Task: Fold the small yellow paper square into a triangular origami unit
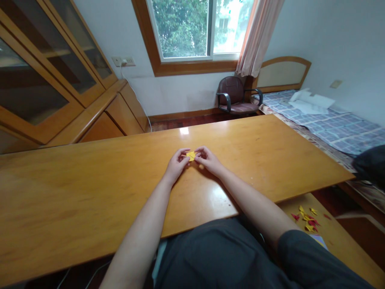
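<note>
A small piece of folded yellow paper point(191, 155) is held between my two hands, just above the wooden table point(99, 192). My left hand point(177, 162) pinches its left edge between thumb and fingers. On the opposite edge, my right hand point(208, 159) grips the paper the same way. A dark crease or slit line crosses the paper's face. The fingertips behind the paper are partly hidden.
Several folded yellow and red paper pieces point(308, 218) lie on a lower wooden surface point(345, 245) at my right. A wooden cabinet point(96, 124) stands at the left. Beyond the table are an office chair point(233, 94) and a bed point(331, 124).
</note>
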A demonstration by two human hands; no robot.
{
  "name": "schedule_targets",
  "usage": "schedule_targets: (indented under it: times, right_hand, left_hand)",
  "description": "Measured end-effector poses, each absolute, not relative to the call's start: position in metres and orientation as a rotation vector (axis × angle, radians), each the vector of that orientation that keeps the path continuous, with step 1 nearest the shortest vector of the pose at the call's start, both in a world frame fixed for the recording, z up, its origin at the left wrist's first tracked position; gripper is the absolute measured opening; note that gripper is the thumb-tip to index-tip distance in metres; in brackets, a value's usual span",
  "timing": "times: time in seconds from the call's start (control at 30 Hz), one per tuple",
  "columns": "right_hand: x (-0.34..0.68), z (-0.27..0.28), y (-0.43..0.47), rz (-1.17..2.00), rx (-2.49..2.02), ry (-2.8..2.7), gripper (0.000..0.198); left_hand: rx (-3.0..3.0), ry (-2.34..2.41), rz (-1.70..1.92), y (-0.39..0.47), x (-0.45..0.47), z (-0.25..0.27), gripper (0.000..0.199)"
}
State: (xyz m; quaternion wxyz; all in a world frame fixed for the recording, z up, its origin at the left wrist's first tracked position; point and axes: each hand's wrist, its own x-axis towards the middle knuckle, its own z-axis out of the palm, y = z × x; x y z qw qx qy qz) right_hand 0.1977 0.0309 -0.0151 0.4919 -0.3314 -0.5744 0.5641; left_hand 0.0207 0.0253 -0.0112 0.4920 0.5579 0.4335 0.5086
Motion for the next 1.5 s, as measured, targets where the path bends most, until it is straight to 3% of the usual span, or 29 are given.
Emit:
schedule_targets:
  times: [0.83,1.27,1.5]
  right_hand:
    - [0.1998,-0.0113,0.0300,1.417,-0.811,-1.322,0.034]
    - [0.1999,-0.0080,0.0270,1.390,-0.815,-1.396,0.033]
    - [0.1985,-0.0078,0.0251,1.309,-0.902,-1.467,0.031]
  left_hand:
    - [1.388,1.000,1.148,0.0202,0.0166,-0.0084,0.043]
    - [1.491,0.976,1.233,0.0217,0.0197,-0.0049,0.025]
    - [1.484,1.030,1.245,0.0207,0.0209,-0.0033,0.028]
